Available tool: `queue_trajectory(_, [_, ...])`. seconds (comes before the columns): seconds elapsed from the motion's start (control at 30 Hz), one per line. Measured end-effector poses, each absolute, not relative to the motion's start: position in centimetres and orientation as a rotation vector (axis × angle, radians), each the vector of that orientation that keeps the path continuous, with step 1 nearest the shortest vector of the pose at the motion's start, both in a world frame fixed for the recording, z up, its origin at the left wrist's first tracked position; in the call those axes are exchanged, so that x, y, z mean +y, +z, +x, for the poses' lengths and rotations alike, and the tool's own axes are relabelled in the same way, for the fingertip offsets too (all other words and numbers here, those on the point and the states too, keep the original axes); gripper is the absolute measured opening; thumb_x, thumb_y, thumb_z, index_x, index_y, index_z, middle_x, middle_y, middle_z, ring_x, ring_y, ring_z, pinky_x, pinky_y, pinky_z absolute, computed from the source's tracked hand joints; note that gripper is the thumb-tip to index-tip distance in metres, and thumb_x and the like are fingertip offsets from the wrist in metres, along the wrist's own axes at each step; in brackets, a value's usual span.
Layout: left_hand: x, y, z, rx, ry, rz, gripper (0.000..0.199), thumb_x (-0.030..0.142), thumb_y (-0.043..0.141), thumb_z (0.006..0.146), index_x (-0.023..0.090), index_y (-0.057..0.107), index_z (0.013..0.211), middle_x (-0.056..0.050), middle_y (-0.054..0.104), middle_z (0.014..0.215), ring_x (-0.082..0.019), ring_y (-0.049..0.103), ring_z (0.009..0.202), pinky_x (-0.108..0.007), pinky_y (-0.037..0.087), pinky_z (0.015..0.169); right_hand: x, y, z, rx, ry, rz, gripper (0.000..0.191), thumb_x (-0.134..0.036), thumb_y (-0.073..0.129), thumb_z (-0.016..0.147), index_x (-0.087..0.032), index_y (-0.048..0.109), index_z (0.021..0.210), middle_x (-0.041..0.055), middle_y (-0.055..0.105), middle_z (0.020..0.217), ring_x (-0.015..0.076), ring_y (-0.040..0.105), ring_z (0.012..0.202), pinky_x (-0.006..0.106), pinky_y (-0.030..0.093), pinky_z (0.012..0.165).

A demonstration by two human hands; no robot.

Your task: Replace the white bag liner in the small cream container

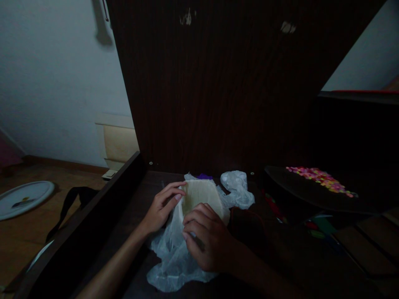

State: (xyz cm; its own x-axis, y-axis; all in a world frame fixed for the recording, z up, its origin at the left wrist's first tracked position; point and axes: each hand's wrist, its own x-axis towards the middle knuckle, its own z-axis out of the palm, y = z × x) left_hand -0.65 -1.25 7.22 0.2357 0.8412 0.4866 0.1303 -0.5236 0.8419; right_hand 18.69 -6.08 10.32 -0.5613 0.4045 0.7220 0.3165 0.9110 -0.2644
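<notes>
A pale, cream-coloured flat piece lies at the middle of the dark surface, with a thin whitish plastic bag under and in front of it. My left hand rests at the piece's left edge, its fingers stretched out and touching it. Over its lower right part, my right hand is curled, fingers bent toward the thumb. What the right fingers hold, if anything, is too dark to make out. More crumpled plastic lies to the right, and a bit of purple shows behind the piece.
A dark wooden panel rises behind the surface, and a raised ledge runs along the left. At right is a dark object with colourful beads. A white oval lid-like object lies on the floor.
</notes>
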Motion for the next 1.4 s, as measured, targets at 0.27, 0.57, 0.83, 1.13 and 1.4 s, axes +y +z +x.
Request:
queue_trajectory(0.27, [-1.2,7.4,-0.4,0.905,1.338,1.816,0.026,0.039,0.054,0.101,0.021,0.073,0.100,-0.011,0.066,0.133,-0.030,0.059,0.126,-0.045,0.042,0.110,-6.6,10.7,19.1,-2.115,0.241,-0.511,0.017,-0.012,0.050,0.063,-0.023,0.041,0.072,0.0018,0.049,0.070,0.0198,0.047,0.069,0.036,0.042,0.060])
queue_trajectory(0.57, [-1.2,7.4,-0.4,0.886,1.356,1.802,0.024,0.037,0.055,0.100,0.021,0.073,0.098,-0.011,0.066,0.131,-0.029,0.061,0.123,-0.044,0.044,0.107,-6.0,10.0,18.5,-2.147,0.086,-0.582,0.017,-0.010,0.059,0.083,-0.020,0.062,0.098,0.0089,0.070,0.093,0.0255,0.060,0.083,0.043,0.054,0.072])
queue_trajectory(0.83, [-1.2,7.4,-0.4,0.913,1.343,1.843,0.024,0.034,0.053,0.101,0.021,0.073,0.099,-0.011,0.066,0.132,-0.029,0.062,0.123,-0.045,0.045,0.108,-6.3,9.9,18.8,-2.102,0.130,-0.527,0.018,-0.007,0.056,0.070,-0.021,0.055,0.081,0.0077,0.066,0.086,0.0237,0.057,0.080,0.041,0.052,0.071])
queue_trajectory(1.13, [-3.2,10.0,-0.9,0.714,1.211,2.473,0.027,0.025,0.059,0.097,0.019,0.066,0.122,-0.012,0.067,0.131,-0.029,0.055,0.133,-0.052,0.040,0.116,-5.6,13.5,22.9,-2.141,0.277,-0.521,0.018,-0.014,0.061,0.083,-0.019,0.062,0.101,0.0074,0.070,0.096,0.0223,0.062,0.087,0.041,0.051,0.079])
queue_trajectory(1.4, [-4.0,10.5,0.3,0.666,1.017,2.698,0.021,0.025,0.060,0.096,0.019,0.064,0.077,0.000,0.063,0.068,-0.016,0.065,0.070,-0.043,0.052,0.106,-4.1,11.2,25.6,-2.436,0.194,-0.667,0.026,-0.037,0.053,0.103,-0.019,0.067,0.091,0.0030,0.069,0.076,0.0187,0.063,0.075,0.040,0.051,0.084])
